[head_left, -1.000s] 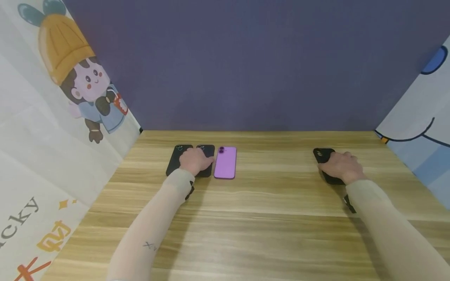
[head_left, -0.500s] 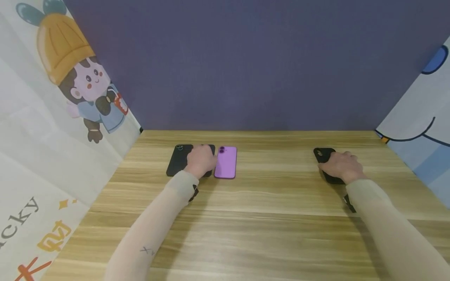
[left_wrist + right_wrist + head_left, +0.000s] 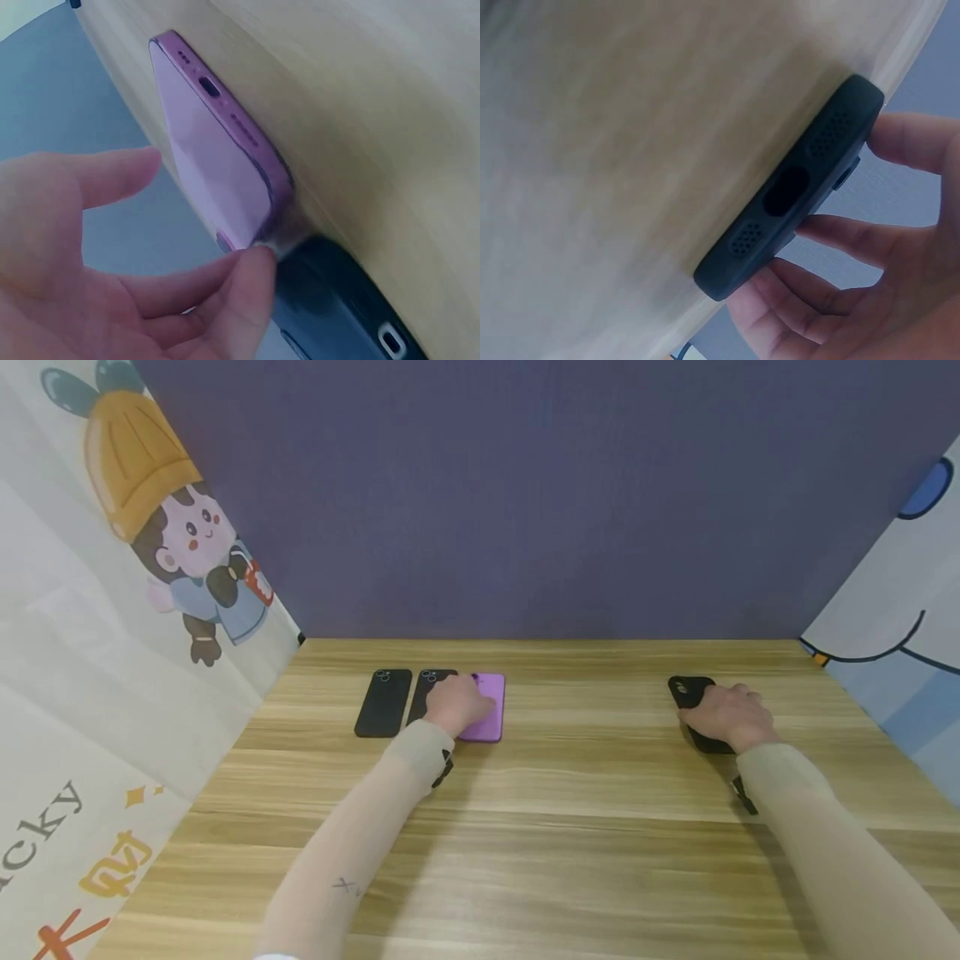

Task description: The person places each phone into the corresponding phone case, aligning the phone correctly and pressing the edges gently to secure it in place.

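Note:
My left hand hovers over a purple phone, which lies back up on the table. In the left wrist view its thumb stands apart from the purple phone, while its fingertips are right at that phone's edge, beside a black phone. That middle black phone is partly covered by the hand in the head view. On the right, my right hand spans a black-cased phone on the table, thumb at one long edge, fingers at the other and on its back.
Another black phone lies at the left end of the row. The wood-grain table ends at a dark blue-grey panel behind. Printed cloths hang on the left and right.
My left hand has shifted to the right, from over the two black phones to the purple one, uncovering the leftmost black phone. The right hand and its phone have stayed put.

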`<state>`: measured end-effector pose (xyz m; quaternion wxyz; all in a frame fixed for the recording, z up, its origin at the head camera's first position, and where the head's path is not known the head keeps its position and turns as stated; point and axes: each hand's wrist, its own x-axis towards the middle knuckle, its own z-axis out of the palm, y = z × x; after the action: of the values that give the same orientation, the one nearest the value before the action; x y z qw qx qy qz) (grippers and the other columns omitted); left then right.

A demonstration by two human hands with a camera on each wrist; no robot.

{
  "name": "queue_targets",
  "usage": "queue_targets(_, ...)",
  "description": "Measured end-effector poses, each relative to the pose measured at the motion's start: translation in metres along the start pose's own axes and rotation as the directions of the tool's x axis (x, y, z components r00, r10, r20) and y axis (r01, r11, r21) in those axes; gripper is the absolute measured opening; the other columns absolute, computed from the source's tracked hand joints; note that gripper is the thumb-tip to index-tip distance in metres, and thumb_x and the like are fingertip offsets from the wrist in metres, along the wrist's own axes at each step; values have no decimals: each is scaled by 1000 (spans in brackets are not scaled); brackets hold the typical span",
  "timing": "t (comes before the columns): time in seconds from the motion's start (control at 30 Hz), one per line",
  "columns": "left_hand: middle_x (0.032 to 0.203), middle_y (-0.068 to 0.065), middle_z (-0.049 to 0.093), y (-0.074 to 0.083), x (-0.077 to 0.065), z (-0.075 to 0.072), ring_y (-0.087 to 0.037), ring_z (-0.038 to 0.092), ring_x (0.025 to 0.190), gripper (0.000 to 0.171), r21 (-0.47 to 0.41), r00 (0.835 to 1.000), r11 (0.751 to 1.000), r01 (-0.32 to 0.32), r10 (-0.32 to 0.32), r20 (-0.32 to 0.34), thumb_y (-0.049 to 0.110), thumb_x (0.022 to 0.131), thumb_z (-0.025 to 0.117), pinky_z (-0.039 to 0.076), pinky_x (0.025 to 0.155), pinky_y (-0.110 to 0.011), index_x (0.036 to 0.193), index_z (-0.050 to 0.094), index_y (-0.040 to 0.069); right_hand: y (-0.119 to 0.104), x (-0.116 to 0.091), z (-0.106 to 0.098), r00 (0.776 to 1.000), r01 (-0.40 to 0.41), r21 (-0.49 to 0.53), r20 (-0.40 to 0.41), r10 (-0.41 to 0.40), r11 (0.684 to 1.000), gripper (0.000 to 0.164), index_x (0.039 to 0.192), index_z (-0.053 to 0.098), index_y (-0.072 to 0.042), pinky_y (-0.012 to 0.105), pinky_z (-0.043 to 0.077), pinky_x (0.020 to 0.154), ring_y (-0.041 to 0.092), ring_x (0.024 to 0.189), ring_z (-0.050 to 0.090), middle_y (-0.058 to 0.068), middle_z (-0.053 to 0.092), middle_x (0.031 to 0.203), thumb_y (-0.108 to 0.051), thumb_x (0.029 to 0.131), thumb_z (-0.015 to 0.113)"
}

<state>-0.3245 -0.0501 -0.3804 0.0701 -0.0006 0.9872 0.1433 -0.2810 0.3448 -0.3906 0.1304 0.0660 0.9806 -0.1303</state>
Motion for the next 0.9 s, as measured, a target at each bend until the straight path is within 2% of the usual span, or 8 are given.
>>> queue_targets(0.17,100,-12,66,5,1,5,-26,62,84,60,37,1000,999,24,-24,-1,49,87,72,52,67,-39,126,66,5,-1,1,2,1000,-1,0,0,1,1000,86,142,32,24,79,36,90,75,120,23,58,19,134,-49,99,51)
queue_targets(0.33,104,-10,67,9,0,6,-26,64,89,69,78,999,996,31,-30,-18,57,84,75,54,75,-40,129,65,6,-1,1,2,1000,1,0,0,-1,1000,86,141,33,24,79,35,90,75,121,23,59,19,134,-49,99,51)
queue_targets(0.57,93,-7,66,13,1,4,-22,62,82,70,90,997,993,75,-75,-7,61,82,76,51,71,-36,125,67,7,-3,0,0,1000,11,-8,3,-11,1000,86,141,32,25,79,35,90,76,120,22,59,19,133,-48,99,49)
queue_targets(0.7,87,-7,65,14,-1,1,-20,61,77,70,66,994,992,107,-108,12,62,81,77,50,64,-33,123,69,6,-2,1,0,1000,6,-15,10,-6,1000,85,141,31,25,79,35,90,76,121,22,59,18,133,-47,100,48)
queue_targets(0.9,90,-9,64,11,0,2,-20,59,76,78,-19,992,992,126,-126,17,60,77,81,48,62,-32,134,64,9,0,3,1,1000,-3,-26,21,3,1000,85,141,32,26,79,35,89,76,120,22,60,18,132,-48,101,48)
